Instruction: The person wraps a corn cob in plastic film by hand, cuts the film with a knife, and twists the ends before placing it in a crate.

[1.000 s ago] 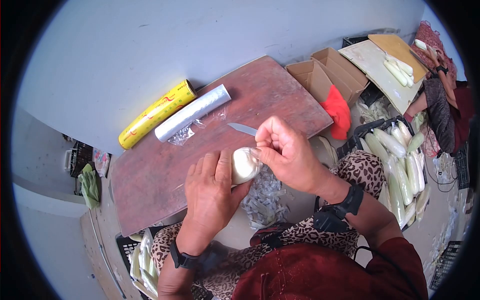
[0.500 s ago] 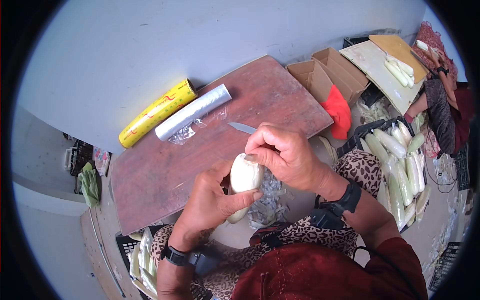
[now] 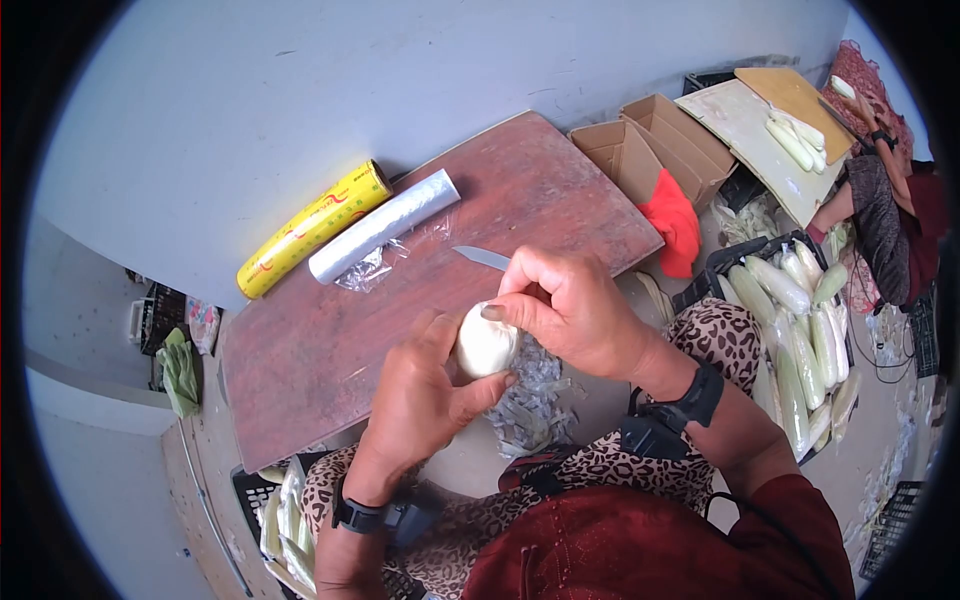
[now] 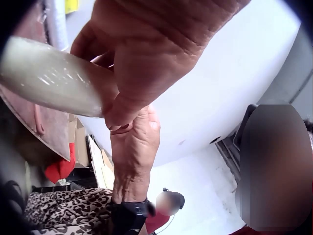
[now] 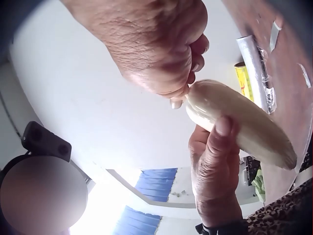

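Observation:
A long, pale vegetable [image 3: 488, 342] wrapped in glossy clear film is held between the two hands, above the table's near edge. The left hand [image 3: 418, 385] grips its body, thumb on one side and fingers round the other. At the vegetable's blunt end the right hand [image 3: 580, 312] pinches the gathered film between thumb and curled fingers. In the right wrist view the full vegetable [image 5: 244, 127] shows, tapering away from the pinched end. A knife blade [image 3: 480, 256] lies on the table just beyond the right hand.
The reddish table [image 3: 310, 380] bears a clear film roll [image 3: 385, 225] and a yellow roll [image 3: 315, 228]. Cardboard boxes [image 3: 675, 145] and a red cloth [image 3: 672, 225] are beyond its right end. A crate of wrapped vegetables [image 3: 795, 330] stands at right; another person [image 3: 895, 190] sits farther off.
The left hand has turned, its fingers moving from over the vegetable's top to round its side. The vegetable swung up, then its end tipped toward the head camera. The right hand's fingers closed at its end.

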The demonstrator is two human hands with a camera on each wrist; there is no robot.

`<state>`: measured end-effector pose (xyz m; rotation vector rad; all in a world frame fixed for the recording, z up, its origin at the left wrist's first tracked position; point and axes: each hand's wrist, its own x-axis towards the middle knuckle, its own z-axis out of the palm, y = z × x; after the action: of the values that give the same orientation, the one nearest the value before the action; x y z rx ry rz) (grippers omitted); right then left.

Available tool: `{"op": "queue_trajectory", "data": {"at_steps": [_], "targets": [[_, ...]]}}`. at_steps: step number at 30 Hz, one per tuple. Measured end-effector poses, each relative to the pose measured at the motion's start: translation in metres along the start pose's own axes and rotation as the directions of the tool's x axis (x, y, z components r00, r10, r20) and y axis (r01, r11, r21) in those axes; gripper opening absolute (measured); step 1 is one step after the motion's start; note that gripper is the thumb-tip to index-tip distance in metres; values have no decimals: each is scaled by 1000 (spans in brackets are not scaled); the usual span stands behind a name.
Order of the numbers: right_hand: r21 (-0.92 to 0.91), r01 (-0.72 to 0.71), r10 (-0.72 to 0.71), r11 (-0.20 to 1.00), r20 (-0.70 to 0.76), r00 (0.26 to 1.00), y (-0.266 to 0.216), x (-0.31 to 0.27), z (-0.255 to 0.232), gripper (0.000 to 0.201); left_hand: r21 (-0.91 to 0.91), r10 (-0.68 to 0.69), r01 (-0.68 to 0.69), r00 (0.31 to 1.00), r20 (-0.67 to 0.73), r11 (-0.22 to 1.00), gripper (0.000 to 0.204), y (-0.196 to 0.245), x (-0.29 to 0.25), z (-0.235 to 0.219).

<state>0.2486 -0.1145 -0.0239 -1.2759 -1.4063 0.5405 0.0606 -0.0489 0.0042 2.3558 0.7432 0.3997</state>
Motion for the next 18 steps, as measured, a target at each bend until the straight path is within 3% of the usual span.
{"op": "queue_trajectory", "data": {"at_steps": [3,6,9,12,15,18], "targets": [[359,-349,281,866,230,932,8,5,-4,15,120,42,-31,995,-89,992,57,3,-1,4],[494,-469,333,732,341,879,12,5,-7,18,268,118,-77,983,-143,960,58,0,-1,8],[742,-479,332,468,355,874,17,3,5,29,302,197,-132,960,-196,944,61,-5,-1,10],[759,-565,396,323,434,809,15,2,10,57,216,118,-88,984,-134,973,70,1,-1,8],[773,-587,358,240,491,794,23,2,18,81,21,119,-117,981,-151,993,82,-1,-2,18],[795,-548,341,260,456,822,21,4,19,94,-130,29,-47,990,-138,990,99,-3,-5,24]]}}
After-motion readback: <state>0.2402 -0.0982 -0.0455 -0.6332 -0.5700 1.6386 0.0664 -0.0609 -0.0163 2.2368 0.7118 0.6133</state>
